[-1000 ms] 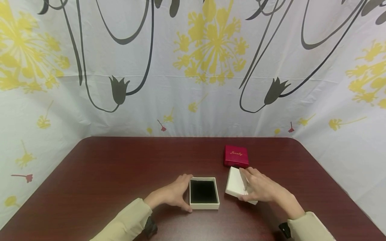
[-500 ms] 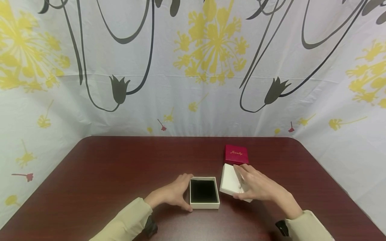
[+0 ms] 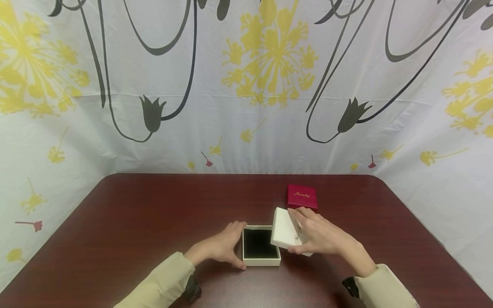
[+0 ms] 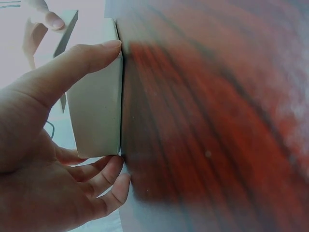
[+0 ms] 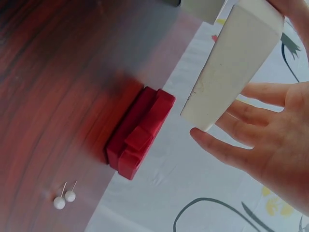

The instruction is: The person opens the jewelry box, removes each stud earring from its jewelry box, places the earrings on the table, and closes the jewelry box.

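A white box base (image 3: 262,262) with a black lining sits on the table, its inside facing up. My left hand (image 3: 219,247) grips it from the left, thumb at the near corner and fingers at the far one. In the left wrist view the thumb and fingers span the base's side (image 4: 96,116). My right hand (image 3: 323,234) holds the white lid (image 3: 282,231) by its opposite edges, tilted and raised over the right edge of the base. The lid's side (image 5: 231,67) shows large in the right wrist view. A thin cord-like mark shows on the lid's top.
Behind the right hand lies a red jewelry box (image 3: 302,196) with gold lettering; its bow (image 5: 140,137) shows in the right wrist view. Two pearl stud earrings (image 5: 59,203) lie on the dark wood table (image 3: 173,205). A patterned white curtain (image 3: 246,107) hangs behind.
My right hand has carried the lid leftward, from beside the base to over its right edge. The left hand and the base have stayed in place.
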Motion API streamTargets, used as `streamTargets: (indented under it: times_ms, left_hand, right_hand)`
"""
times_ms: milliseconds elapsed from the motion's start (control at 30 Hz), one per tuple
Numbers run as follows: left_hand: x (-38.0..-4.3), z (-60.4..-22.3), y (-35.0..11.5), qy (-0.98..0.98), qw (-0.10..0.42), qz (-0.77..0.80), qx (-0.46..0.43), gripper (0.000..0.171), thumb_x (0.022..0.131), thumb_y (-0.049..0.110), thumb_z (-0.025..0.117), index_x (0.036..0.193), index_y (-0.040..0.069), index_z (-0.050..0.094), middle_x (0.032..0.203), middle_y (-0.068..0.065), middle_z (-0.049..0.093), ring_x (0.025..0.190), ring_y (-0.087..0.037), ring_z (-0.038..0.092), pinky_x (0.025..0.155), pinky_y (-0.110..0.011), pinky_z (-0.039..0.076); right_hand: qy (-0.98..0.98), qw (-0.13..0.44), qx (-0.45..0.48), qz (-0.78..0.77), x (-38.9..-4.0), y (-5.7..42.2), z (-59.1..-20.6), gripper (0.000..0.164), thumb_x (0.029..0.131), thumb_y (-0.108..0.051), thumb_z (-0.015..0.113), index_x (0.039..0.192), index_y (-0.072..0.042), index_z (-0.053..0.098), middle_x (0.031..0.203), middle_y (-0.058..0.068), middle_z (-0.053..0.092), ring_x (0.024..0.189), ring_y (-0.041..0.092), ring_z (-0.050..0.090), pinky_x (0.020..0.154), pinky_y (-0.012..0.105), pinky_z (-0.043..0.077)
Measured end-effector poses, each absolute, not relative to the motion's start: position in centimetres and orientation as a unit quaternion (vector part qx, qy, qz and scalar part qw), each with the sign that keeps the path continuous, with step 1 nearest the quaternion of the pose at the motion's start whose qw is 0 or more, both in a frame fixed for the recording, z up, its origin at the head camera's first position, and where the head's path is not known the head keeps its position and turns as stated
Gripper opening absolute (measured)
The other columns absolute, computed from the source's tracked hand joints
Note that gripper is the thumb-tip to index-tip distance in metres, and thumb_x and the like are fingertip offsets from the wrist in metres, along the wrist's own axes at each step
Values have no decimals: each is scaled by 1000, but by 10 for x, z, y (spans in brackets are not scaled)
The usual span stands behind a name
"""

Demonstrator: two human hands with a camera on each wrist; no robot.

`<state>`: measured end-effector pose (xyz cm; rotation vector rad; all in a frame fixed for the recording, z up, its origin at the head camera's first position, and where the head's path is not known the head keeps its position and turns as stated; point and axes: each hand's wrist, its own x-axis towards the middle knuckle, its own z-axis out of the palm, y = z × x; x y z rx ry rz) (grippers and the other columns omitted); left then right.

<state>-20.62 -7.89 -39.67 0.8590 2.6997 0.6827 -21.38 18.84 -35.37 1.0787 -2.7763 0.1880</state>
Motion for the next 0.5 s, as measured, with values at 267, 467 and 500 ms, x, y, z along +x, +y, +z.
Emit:
streamTargets:
  times_ms: [267,467,500]
  left_hand:
    - [-206,-397,-79,921,111,233,293,103,58,31,82,133,-7,23,131,-19,34,126,-35,27,102,-45,26]
    - [-205,-396,-79,920,110,236,292,102,58,31,82,133,-7,24,132,-21,33,126,-37,26,102,-46,25]
    - [-205,-396,-79,920,111,236,292,102,58,31,82,133,-8,24,132,-22,33,126,-37,26,102,-46,25]
  right_hand:
    - [-922,75,373,74,-215,176,-352,83,61,-43,74,123,3,45,108,9,50,89,16,46,68,30,46]
    - [-919,70,380,74,-214,167,-351,84,61,-46,74,124,2,44,111,10,50,92,17,48,73,33,46]
    - [-919,68,381,75,-214,166,-351,84,62,-46,74,124,2,44,111,10,50,93,18,48,74,34,46]
